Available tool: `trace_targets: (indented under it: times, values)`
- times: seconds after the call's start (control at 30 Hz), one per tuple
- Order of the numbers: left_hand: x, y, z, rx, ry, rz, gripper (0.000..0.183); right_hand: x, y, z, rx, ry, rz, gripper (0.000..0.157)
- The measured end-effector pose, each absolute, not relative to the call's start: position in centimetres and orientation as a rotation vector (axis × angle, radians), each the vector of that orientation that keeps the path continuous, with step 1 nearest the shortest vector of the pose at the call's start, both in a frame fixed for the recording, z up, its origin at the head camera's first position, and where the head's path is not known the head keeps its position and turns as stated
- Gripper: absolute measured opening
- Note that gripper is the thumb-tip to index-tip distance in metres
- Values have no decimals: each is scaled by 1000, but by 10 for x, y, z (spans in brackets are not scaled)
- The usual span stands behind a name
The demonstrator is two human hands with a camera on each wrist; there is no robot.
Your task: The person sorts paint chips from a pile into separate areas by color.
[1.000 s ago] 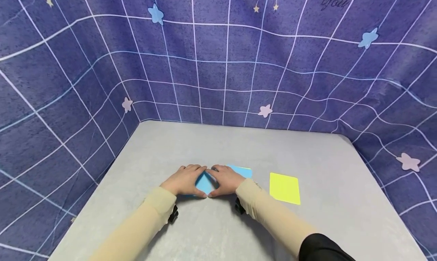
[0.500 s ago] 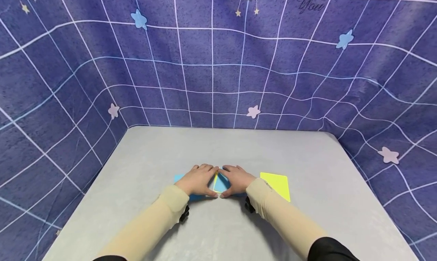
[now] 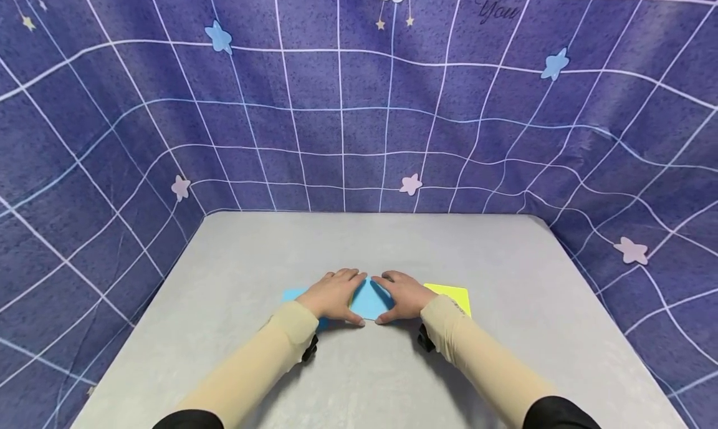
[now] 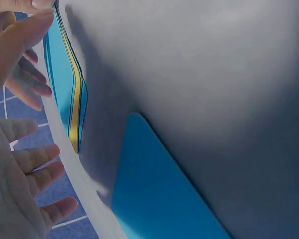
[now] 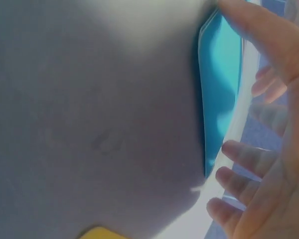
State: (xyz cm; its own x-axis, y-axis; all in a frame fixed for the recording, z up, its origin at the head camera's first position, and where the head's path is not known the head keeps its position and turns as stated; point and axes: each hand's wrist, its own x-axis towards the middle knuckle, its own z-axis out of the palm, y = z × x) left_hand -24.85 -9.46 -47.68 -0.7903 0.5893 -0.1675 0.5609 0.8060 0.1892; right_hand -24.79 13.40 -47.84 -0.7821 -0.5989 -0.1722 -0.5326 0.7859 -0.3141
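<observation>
In the head view, my left hand (image 3: 335,296) and right hand (image 3: 406,297) face each other around a few square blue cards (image 3: 370,301), blue on top. Thumbs lie at the near edge and forefingers at the far edge, spanning the cards. The left wrist view shows a yellow band between the blue layers (image 4: 60,74), with a shadow on the table beside them. In the right wrist view, the right thumb (image 5: 261,35) touches the cards' near corner. Partly hidden under my left forearm and hand is another blue card (image 3: 293,294), lying flat.
A yellow square card (image 3: 453,295) lies right of the right hand, partly behind the sleeve. The grey table (image 3: 359,379) is walled at the back and sides by a purple curtain (image 3: 252,130) with grid lines and stars.
Both hands have moved right from the left blue card to the middle cards, and that left card now shows. The fingertips have parted slightly. The head view has shifted too.
</observation>
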Motion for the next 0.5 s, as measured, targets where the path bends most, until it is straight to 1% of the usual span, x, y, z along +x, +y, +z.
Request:
trace_targets:
  times: [0.2, 0.5]
  values:
    - [-248, -88, -480, 901, 2752, 179, 109, -246, 134, -479, -864, 2695, -350, 99]
    - [-250, -85, -482, 894, 2750, 136, 101, -246, 139, -481, -826, 2680, -384, 97]
